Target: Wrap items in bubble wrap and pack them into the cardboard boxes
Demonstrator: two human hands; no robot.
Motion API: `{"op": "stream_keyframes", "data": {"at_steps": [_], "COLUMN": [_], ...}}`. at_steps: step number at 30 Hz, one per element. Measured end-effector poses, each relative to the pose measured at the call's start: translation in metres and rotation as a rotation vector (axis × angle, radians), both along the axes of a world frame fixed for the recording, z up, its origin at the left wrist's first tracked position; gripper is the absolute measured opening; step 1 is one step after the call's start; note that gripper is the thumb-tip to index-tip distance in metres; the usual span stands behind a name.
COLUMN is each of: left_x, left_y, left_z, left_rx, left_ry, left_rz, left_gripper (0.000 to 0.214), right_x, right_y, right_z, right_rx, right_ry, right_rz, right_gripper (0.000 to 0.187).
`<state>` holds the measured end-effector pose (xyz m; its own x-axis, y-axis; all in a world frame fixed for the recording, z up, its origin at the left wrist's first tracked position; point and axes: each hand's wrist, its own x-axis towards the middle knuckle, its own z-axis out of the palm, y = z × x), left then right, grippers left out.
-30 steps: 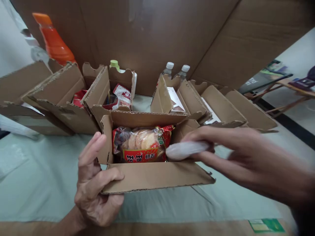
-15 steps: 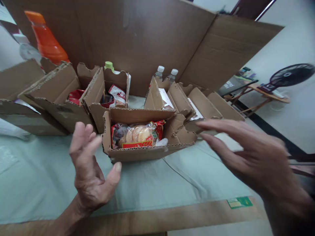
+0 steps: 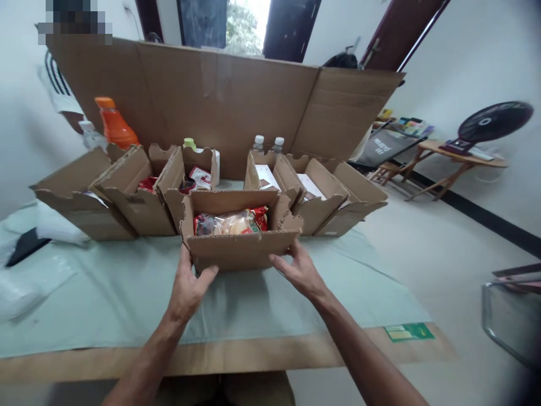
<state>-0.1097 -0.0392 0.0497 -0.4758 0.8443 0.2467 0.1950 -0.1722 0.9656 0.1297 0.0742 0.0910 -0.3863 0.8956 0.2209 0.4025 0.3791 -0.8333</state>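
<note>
An open cardboard box [image 3: 236, 251] stands in front of a row of similar boxes, tipped slightly so its inside shows. In it lies a clear and red packet of pale, round snacks [image 3: 232, 223]. My left hand [image 3: 188, 285] grips the box's left end, thumb along the front face and fingers around the side. On the right end my right hand [image 3: 298, 268] grips likewise, its thumb on the front. The far fingers of both hands are partly hidden by the box.
Cardboard boxes [image 3: 147, 217] [image 3: 321, 211] line both sides behind, some with packets inside. A tall cardboard panel [image 3: 224, 107] stands behind an orange bottle [image 3: 116, 127] and white-capped bottles [image 3: 258, 145]. Plastic wrap [image 3: 31, 287] lies left on the green cloth [image 3: 139, 304]. A person's striped sleeve [image 3: 59, 84] shows behind.
Both hands have closed in from beside the box and now hold its two ends. The view has tilted up, showing more of the room and the table's front edge.
</note>
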Motion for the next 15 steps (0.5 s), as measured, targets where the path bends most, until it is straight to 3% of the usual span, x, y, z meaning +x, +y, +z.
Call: {"op": "stream_keyframes", "data": {"at_steps": [2, 5, 8, 11, 13, 15], "left_x": [0.014, 0.027, 0.011, -0.02, -0.026, -0.016], "left_y": [-0.021, -0.072, -0.114, -0.116, -0.104, -0.093], "left_z": [-0.008, -0.029, -0.036, -0.014, 0.003, 0.01], "left_rx": [-0.012, -0.093, -0.125, -0.121, -0.066, -0.045], "left_ry": [0.034, 0.138, 0.155, 0.081, 0.047, 0.066], "left_rz": [-0.001, -0.015, 0.123, 0.278, 0.261, 0.195], "left_gripper": [0.07, 0.065, 0.061, 0.065, 0.072, 0.074], "right_x": [0.02, 0.055, 0.046, 0.0, -0.021, -0.02], "right_y": [-0.024, -0.075, -0.116, -0.116, -0.102, -0.091], "right_z": [-0.004, -0.01, -0.008, 0.006, 0.015, 0.015], "right_rx": [0.05, 0.14, 0.119, 0.08, 0.076, 0.096], "right_ry": [-0.002, -0.013, -0.045, -0.002, 0.103, 0.175], "right_rz": [-0.071, -0.193, -0.134, 0.023, 0.04, -0.033], "right_gripper": [0.045, 0.032, 0.021, 0.037, 0.045, 0.043]}}
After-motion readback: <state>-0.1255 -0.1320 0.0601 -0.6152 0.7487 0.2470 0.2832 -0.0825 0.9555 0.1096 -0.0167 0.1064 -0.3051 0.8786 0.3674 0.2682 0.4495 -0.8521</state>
